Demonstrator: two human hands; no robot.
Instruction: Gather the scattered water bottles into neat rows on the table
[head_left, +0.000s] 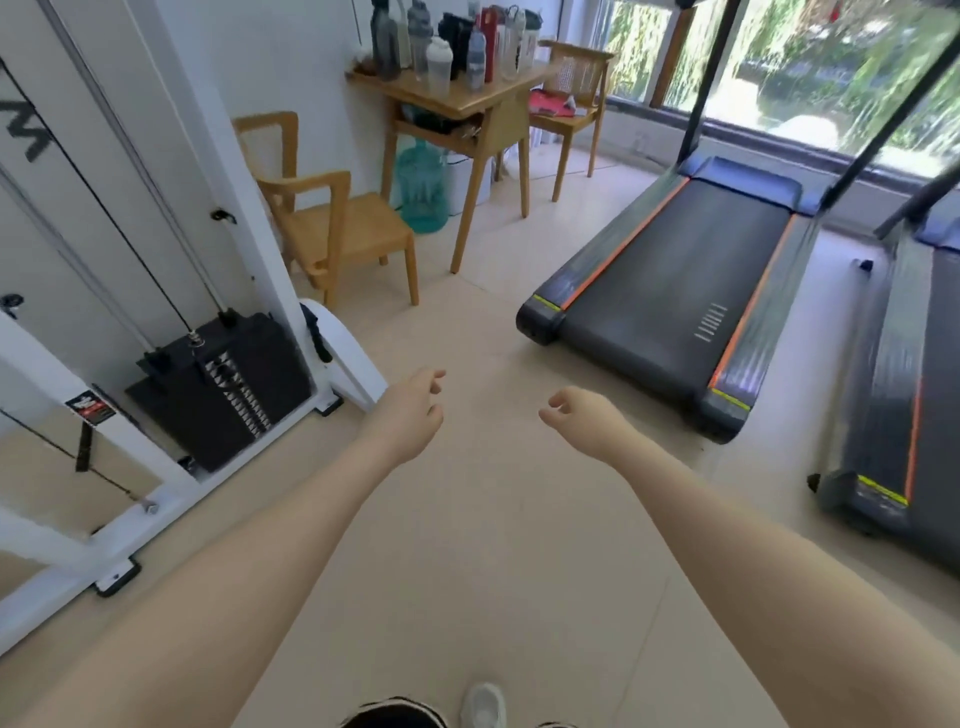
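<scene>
The person is standing well apart from the bench (467, 98), where the bottles (447, 47) are clustering; both hands, left (410, 415) and right (587, 421), are hanging loosely curled, empty. Next likely calls for walking closer.

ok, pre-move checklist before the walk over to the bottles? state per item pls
1. Left hand free: ok, fingers loosely curled, holding nothing.
2. Right hand free: ok, also holding nothing.
3. Bottles located: ok, clustered upright on the wooden table across the room.
4. Bottles within reach: not ok, both hands are far short of the table.
5. Floor path to the table: ok, bare floor ahead between the chair and the treadmill.
6. Bottles already in neat rows: cannot tell, too far and overlapping.
</scene>
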